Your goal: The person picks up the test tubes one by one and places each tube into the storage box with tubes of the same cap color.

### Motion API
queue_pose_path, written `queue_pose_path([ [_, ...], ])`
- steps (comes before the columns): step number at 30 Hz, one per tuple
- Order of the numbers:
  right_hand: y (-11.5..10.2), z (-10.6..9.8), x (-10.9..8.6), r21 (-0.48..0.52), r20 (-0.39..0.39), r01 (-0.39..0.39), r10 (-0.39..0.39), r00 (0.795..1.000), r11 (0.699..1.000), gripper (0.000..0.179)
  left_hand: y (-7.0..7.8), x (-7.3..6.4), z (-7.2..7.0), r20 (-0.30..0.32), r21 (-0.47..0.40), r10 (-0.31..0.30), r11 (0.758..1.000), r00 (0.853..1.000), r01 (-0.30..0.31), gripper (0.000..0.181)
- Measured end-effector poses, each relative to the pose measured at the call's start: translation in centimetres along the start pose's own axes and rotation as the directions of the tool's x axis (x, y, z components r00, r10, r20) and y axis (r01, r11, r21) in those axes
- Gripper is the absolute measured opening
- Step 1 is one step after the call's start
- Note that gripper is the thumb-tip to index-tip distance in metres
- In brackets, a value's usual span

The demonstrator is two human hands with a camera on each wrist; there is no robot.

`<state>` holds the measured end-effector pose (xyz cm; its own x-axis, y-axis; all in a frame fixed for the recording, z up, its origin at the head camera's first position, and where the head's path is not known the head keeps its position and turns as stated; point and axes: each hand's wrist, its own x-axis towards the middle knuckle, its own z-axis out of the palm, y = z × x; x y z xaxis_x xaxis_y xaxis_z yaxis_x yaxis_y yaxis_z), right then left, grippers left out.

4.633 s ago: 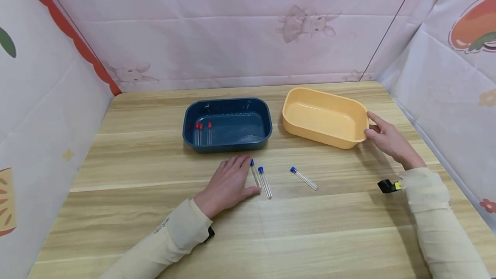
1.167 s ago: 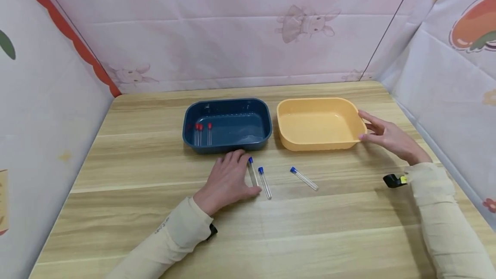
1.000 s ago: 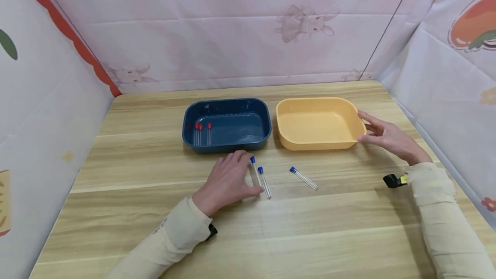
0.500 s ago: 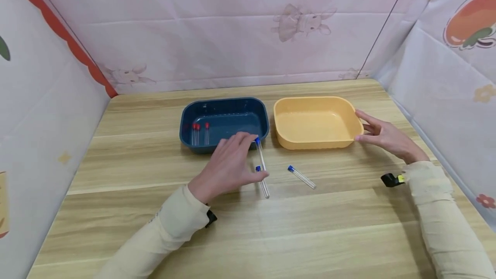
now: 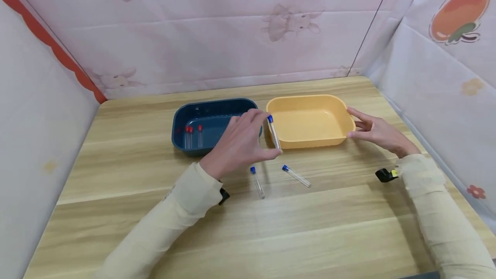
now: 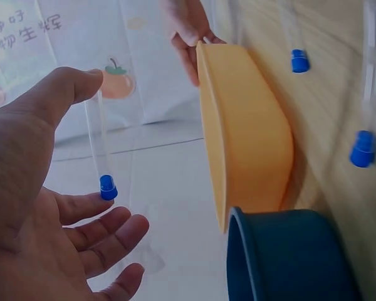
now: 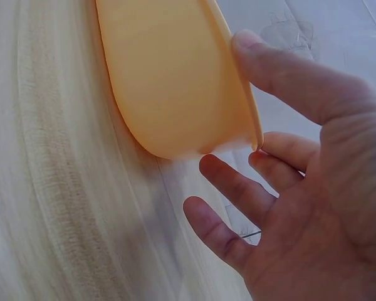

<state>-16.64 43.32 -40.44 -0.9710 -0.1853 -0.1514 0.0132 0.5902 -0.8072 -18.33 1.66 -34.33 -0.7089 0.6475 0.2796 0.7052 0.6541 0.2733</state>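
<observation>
1. My left grip (image 5: pixel 240 141): thumb and forefinger are clamped on a blue-capped tube (image 5: pixel 274 132), the forefinger at the cap and the thumb at the opposite end; the other three fingers stand free of it.
2. The held tube is raised above the worktop (image 5: pixel 271 236), near the left end of the yellow tray (image 5: pixel 311 126), its cap pointing away from me.
3. My right grip (image 5: pixel 381 134): thumb and forefinger hold the right end of the yellow tray, the thumb on the nearer side and the forefinger on the farther.
4. On the near side of the yellow tray, two more tubes with blue caps lie apart on the worktop: the first tube (image 5: pixel 296 175) before the tray's left half, the second tube (image 5: pixel 257 182) farther left.
5. Left of the yellow tray stands the dark blue tray (image 5: pixel 213 122), partly hidden by my left grip. Three red-capped tubes (image 5: pixel 200 136) lie in it, on the side away from the yellow tray.
6. Beyond the yellow tray rises a pale backdrop (image 5: pixel 217 55) printed with rabbits.
</observation>
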Motion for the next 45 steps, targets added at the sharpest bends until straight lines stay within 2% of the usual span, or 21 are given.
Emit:
queue_pose_path([
  [6, 0.5, 0.0, 0.5, 0.022, 0.007, 0.030, -0.030, 1.000, 0.999, 0.080, 0.4, 2.2, 0.5, 0.017, 0.000, 0.010, 1.000, 1.000, -0.010, 0.091],
  [14, 0.8, -0.2, 0.6, 0.002, -0.001, 0.029, -0.029, 1.000, 1.000, 0.079, 0.2, 4.4, 1.8, 0.034, -0.060, 0.022, 0.998, 0.999, -0.019, 0.087],
  [22, 0.9, -0.3, 0.7, 0.000, -0.001, 0.018, -0.018, 1.000, 1.000, 0.080, 0.3, 6.3, 3.1, 0.074, -0.054, -0.021, 0.998, 0.997, 0.025, 0.090],
  [27, 0.9, -0.3, 0.6, -0.002, -0.002, 0.012, -0.012, 1.000, 1.000, 0.080, 0.7, 7.8, 4.4, 0.102, -0.090, -0.034, 0.995, 0.994, 0.043, 0.090],
  [37, 0.5, -0.1, 0.6, 0.002, -0.009, 0.005, -0.005, 1.000, 1.000, 0.080, 1.1, 10.9, 6.9, 0.162, -0.097, -0.020, 0.995, 0.987, 0.036, 0.085],
  [41, 0.5, -0.3, 0.4, 0.014, -0.011, 0.010, -0.010, 1.000, 1.000, 0.080, 1.0, 12.0, 7.9, 0.181, -0.099, -0.034, 0.994, 0.983, 0.053, 0.084],
  [45, 0.7, -0.3, 0.4, 0.030, -0.007, 0.017, -0.017, 1.000, 0.999, 0.081, 0.9, 12.7, 8.8, 0.209, -0.137, -0.044, 0.988, 0.977, 0.074, 0.085],
])
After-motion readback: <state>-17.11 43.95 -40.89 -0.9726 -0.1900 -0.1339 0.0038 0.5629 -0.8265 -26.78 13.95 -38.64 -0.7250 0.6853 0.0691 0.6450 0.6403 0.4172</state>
